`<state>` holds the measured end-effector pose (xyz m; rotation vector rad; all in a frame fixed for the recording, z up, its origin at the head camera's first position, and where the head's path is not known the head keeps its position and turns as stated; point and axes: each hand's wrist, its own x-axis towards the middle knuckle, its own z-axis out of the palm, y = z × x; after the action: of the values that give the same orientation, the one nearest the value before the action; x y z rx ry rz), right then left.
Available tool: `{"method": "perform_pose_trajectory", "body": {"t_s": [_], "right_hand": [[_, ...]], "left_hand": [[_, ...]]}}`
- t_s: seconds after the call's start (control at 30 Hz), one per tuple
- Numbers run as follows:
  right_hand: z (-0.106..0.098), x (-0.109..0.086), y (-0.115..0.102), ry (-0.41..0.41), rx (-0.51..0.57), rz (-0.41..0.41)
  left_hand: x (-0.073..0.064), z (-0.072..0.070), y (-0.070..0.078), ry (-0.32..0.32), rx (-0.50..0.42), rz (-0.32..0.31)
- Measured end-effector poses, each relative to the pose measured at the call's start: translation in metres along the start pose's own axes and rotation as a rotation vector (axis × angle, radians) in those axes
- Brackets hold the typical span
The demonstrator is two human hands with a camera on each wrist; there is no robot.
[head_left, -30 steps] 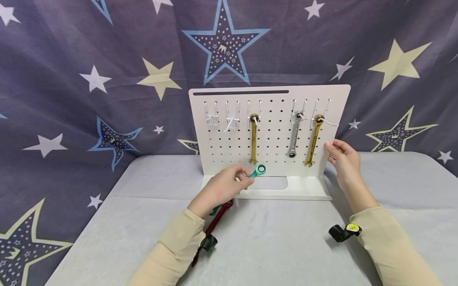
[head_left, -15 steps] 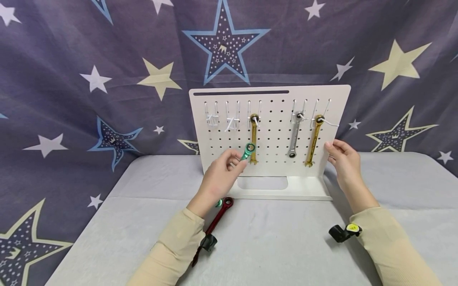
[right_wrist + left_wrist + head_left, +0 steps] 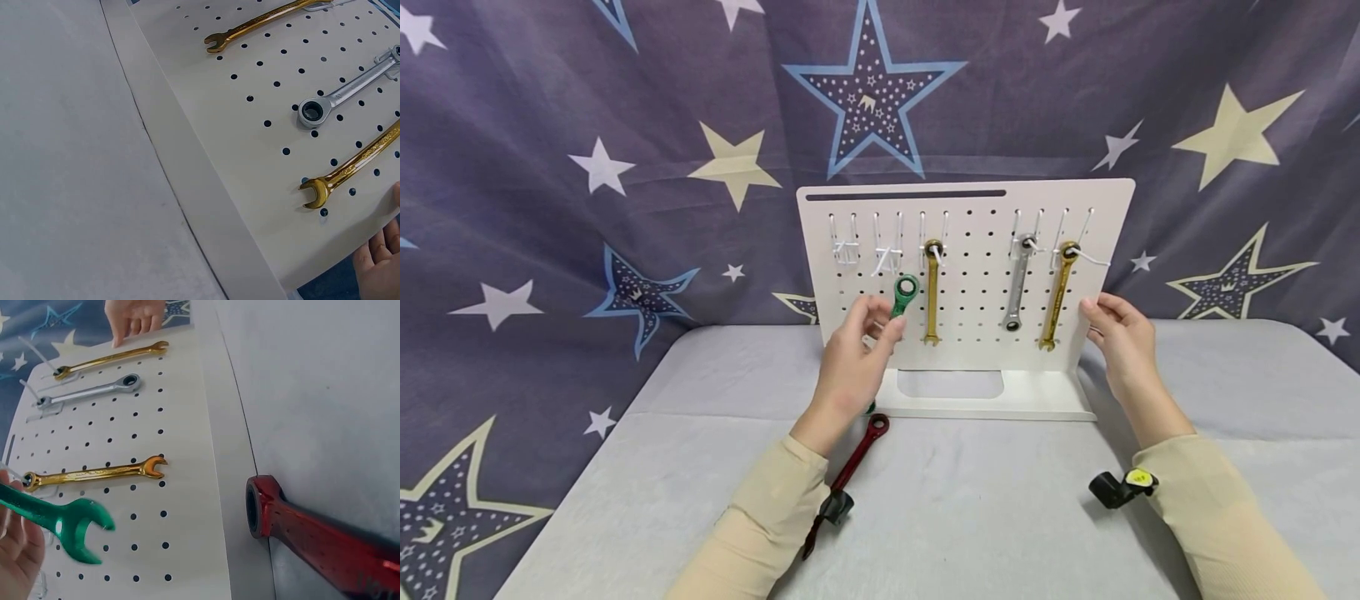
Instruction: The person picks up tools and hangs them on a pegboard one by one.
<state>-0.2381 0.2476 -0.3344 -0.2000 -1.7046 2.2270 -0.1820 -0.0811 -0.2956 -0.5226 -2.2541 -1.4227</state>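
Note:
My left hand [image 3: 848, 362] pinches a green combination wrench [image 3: 906, 287] between thumb and fingers, its ring end up. That ring stands in front of the white pegboard [image 3: 977, 354], just below the second hook [image 3: 887, 257] from the left. In the left wrist view the wrench's open end [image 3: 81, 528] points down past the palm. My right hand [image 3: 1123, 346] holds the pegboard's right edge, thumb in front. A gold wrench [image 3: 932, 300] hangs to the right of the green one. Farther right hang a silver wrench [image 3: 1018, 287] and another gold wrench [image 3: 1057, 300].
On the grey table cloth a dark red wrench [image 3: 856, 458] lies before the board's base, partly under my left wrist. The leftmost hook [image 3: 846, 250] carries nothing. A star-patterned curtain [image 3: 647, 100] hangs behind. Each sleeve bears a black camera mount [image 3: 1108, 490].
My left hand has raised the green wrench from near the board's base, moving up and left and tilting its ring end upward to below the second hook. The right hand stays put.

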Motion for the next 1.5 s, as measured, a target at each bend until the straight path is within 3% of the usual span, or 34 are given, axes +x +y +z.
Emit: {"method": "perform_pose_trajectory", "body": {"t_s": [0.37,0.77,1.23,1.5], "right_hand": [[0.0003,0.0,0.0003,-0.007,0.014,-0.006],[0.001,0.0004,0.0001,-0.005,0.027,-0.007],[0.0007,-0.0005,0.0001,0.005,0.007,0.0],[0.0007,0.0,0.0011,-0.004,0.015,-0.011]], "left_hand": [[-0.0003,0.0001,0.0007,0.151,-0.039,0.085],[-0.0007,0.0001,-0.003,0.245,-0.029,0.131],[0.0,-0.0013,-0.0036,0.225,-0.026,0.057],[0.0027,-0.0034,-0.0026,0.179,-0.072,-0.063]]}}
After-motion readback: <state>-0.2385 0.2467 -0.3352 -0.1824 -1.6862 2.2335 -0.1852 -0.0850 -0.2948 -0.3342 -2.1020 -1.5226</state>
